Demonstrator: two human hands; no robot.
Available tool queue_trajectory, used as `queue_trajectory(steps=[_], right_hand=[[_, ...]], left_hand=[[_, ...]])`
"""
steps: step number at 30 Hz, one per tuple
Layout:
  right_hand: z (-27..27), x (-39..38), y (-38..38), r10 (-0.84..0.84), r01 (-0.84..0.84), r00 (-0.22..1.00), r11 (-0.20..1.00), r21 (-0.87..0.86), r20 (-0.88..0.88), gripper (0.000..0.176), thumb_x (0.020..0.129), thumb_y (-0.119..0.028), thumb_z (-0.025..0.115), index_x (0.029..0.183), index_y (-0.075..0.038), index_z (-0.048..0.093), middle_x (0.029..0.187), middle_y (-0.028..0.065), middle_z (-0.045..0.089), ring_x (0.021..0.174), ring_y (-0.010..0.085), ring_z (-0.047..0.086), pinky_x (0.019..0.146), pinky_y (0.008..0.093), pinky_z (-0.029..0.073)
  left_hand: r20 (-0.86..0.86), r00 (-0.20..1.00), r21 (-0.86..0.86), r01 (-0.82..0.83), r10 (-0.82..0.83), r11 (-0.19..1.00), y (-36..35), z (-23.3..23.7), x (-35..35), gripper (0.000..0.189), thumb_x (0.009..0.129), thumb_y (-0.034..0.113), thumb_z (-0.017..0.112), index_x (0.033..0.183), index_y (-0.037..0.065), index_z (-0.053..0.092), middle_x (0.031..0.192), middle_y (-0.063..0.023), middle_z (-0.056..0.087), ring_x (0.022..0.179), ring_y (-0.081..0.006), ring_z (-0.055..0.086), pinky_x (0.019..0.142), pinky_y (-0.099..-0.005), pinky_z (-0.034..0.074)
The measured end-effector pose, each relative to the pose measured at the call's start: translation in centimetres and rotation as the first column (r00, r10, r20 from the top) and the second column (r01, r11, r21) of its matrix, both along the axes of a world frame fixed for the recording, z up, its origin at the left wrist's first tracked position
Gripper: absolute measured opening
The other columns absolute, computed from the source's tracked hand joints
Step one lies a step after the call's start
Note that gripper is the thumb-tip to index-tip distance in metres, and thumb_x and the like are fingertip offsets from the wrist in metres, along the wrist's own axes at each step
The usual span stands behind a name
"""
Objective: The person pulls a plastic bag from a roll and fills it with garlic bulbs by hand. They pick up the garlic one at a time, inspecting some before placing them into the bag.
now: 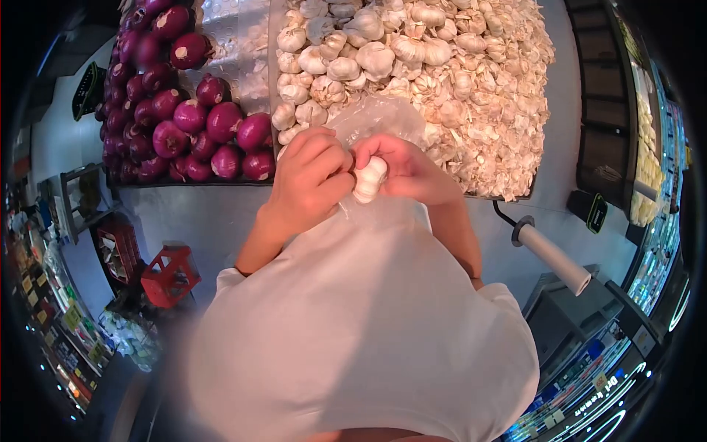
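Close in front of my chest, a white garlic bulb (370,180) is between the fingers of my right hand (401,171), which are closed on it. My left hand (313,177) is beside it on the left, fingers curled in and pressed together at the edge of a clear plastic bag (387,118). The bag spreads out behind and around both hands, its film partly hidden by them. Beyond the hands lies a large heap of garlic bulbs (375,59), with loose cloves and skins (493,125) to its right.
Red onions (188,116) fill the display at the left, past a divider. A bag roll (552,258) juts out on a holder at the right. A red crate-like stand (171,276) is on the lower left. Dark crates (604,125) line the right side.
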State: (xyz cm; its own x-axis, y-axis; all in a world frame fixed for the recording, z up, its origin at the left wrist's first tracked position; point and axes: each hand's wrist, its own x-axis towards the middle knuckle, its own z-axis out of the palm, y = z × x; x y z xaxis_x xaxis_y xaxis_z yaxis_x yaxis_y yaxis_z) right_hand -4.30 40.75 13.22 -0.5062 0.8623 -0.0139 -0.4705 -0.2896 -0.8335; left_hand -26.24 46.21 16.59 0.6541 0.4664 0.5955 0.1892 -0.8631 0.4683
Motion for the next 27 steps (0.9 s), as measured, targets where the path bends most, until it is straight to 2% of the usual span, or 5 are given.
queue_trajectory(steps=[3,9,21,25,27], right_hand=[[-1.0,-1.6,-0.7,0.05,-0.034,0.995,0.985,-0.169,0.088,0.04,0.085,0.001,0.06,0.124,-0.003,0.058,0.115,0.0048,0.062,0.102,0.0162,0.059,0.087,0.0313,0.05],[-2.2,-3.6,-0.1,0.049,-0.133,0.78,0.987,0.088,0.624,0.042,0.086,0.0,0.064,0.128,0.0,0.061,0.119,0.0134,0.065,0.107,0.0239,0.065,0.088,0.0348,0.051],[-6.0,-4.0,-2.3,-0.106,-0.021,0.787,0.98,0.199,0.608,0.036,0.102,-0.029,0.057,0.128,-0.006,0.062,0.119,0.0158,0.07,0.105,0.0332,0.069,0.087,0.042,0.054],[-5.7,-3.8,-1.4,-0.266,-0.28,0.468,0.86,0.427,0.843,0.027,0.1,-0.024,0.058,0.117,-0.006,0.067,0.109,0.0144,0.073,0.094,0.0329,0.071,0.081,0.0434,0.056],[-1.9,-4.3,-1.2,-0.316,-0.012,0.363,0.939,0.343,0.877,0.017,0.097,-0.015,0.062,0.11,-0.005,0.069,0.104,0.0138,0.074,0.091,0.0311,0.071,0.078,0.0424,0.057]], left_hand=[[0.062,0.998,0.038,-0.024,0.022,0.999,-0.1,-0.6,-0.1,0.022,0.058,0.012,0.074,0.071,0.003,0.059,0.081,-0.0072,0.056,0.078,-0.0292,0.059,0.072,-0.0441,0.053],[0.149,0.988,-0.011,0.032,-0.031,0.999,-0.9,-0.9,-0.2,0.022,0.055,0.01,0.07,0.071,0.002,0.057,0.08,-0.0085,0.055,0.076,-0.0295,0.057,0.059,-0.0373,0.043],[0.228,0.974,-0.023,0.019,-0.014,1.0,-2.2,-1.0,0.0,0.021,0.052,0.006,0.067,0.069,0.002,0.055,0.08,-0.0087,0.053,0.074,-0.0287,0.055,0.059,-0.0354,0.041],[0.243,0.97,-0.026,0.017,-0.01,1.0,-2.2,-1.0,0.0,0.021,0.052,0.006,0.066,0.069,0.002,0.055,0.08,-0.0087,0.053,0.074,-0.0289,0.055,0.06,-0.0357,0.042],[0.25,0.968,-0.043,-0.004,0.014,0.999,-2.1,-0.8,-0.2,0.019,0.055,0.007,0.067,0.07,0.003,0.057,0.079,-0.0075,0.055,0.072,-0.0282,0.056,0.058,-0.0362,0.043]])
